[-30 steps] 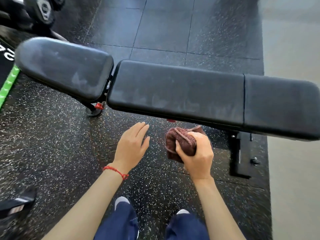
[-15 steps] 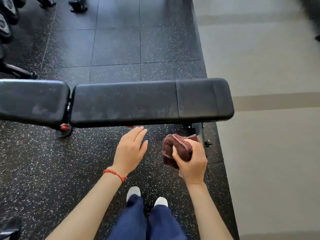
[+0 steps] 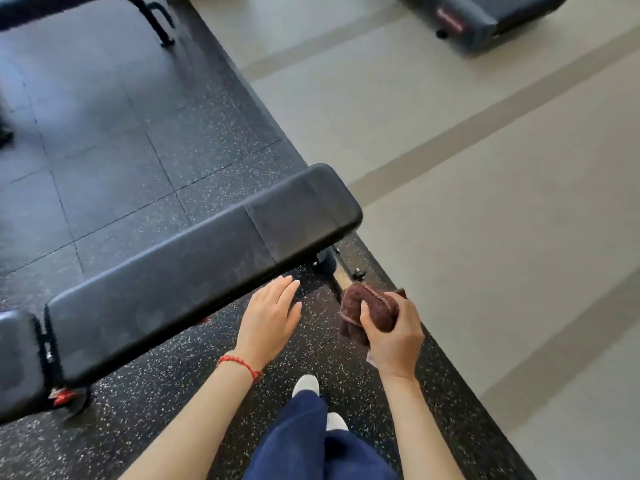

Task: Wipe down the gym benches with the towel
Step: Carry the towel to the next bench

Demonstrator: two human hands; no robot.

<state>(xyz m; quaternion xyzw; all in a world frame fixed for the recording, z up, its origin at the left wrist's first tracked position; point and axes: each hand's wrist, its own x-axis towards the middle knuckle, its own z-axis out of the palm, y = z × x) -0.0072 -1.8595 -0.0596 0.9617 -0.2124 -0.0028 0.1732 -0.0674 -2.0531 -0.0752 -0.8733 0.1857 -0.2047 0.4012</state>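
Head view: right hand (image 3: 393, 336) grips the balled maroon towel (image 3: 369, 308), left hand (image 3: 268, 315) hovers open; next, towel must reach the gym bench (image 3: 194, 268) pad.

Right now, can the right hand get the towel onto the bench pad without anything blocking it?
Probably yes. The right hand grips the towel just off the near edge of the bench pad, near its end. Nothing lies between them; the open left hand hovers to the side.
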